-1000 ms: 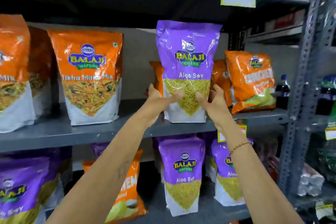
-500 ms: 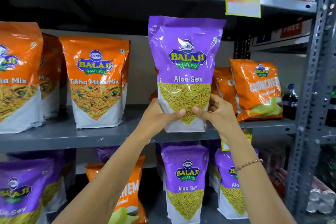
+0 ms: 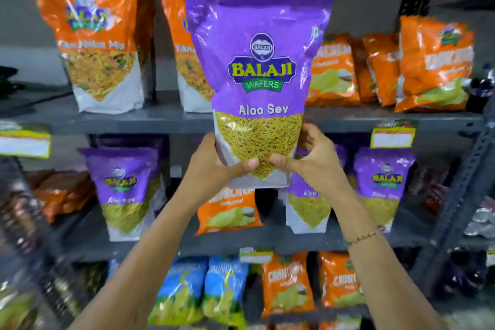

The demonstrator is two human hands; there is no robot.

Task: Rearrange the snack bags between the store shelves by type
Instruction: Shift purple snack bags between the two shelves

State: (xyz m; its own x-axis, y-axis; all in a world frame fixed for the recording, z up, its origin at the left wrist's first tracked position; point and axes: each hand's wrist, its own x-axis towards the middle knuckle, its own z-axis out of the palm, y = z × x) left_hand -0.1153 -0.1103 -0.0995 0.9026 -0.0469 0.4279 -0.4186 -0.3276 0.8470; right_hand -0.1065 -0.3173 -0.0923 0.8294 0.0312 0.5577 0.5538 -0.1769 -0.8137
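A purple Aloo Sev bag (image 3: 259, 67) is held upright in the air in front of the shelves. My left hand (image 3: 214, 166) grips its lower left corner and my right hand (image 3: 313, 161) its lower right, thumbs on the front. Behind it, the upper shelf (image 3: 128, 122) carries orange Tikha Mitha Mix bags (image 3: 96, 40) on the left and orange Crunchex bags (image 3: 434, 61) on the right. The middle shelf (image 3: 267, 238) holds purple Aloo Sev bags (image 3: 126, 190), another purple bag (image 3: 383, 182) at right, and one orange Crunchex bag (image 3: 230, 209) between them.
The bottom shelf shows blue bags (image 3: 203, 289) and orange Crunchex bags (image 3: 289, 284). A grey perforated upright (image 3: 466, 177) bounds the shelves on the right. Yellow price tags (image 3: 392, 136) hang on the shelf edges. Dark packets (image 3: 18, 211) crowd the left side.
The purple bag has come off the upper shelf and toward me, lower in front of the shelves. The view has tilted down, revealing the bottom shelf.
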